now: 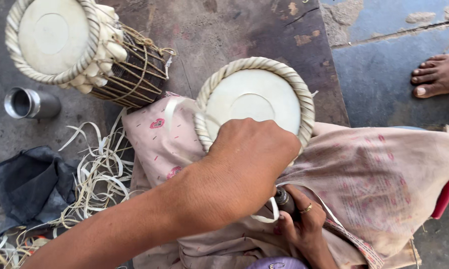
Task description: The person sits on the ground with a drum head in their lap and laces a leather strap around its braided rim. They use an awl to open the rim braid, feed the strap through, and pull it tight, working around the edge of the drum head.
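1. Drum head, round and pale with a braided rim, lies on a worn pink cloth spread over the person's lap; it sits near the middle of the view.
2. Left hand reaches in from the lower left and is closed over the near edge of the drum head, knuckles up, covering part of the braid; what the fingers pinch underneath is hidden.
3. Right hand, with a ring on one finger, sits just below the left, curled tight around a dark-handled tool; a white strap loops beside it.
4. A second drum, laced with pale thongs around a dark body, stands on the floor at upper left, well apart from both hands.
5. A metal cup lies on its side just below that drum; a dark grey cloth and a tangle of pale strips lie beside the lap.
6. Another person's bare foot rests on the floor at far right.
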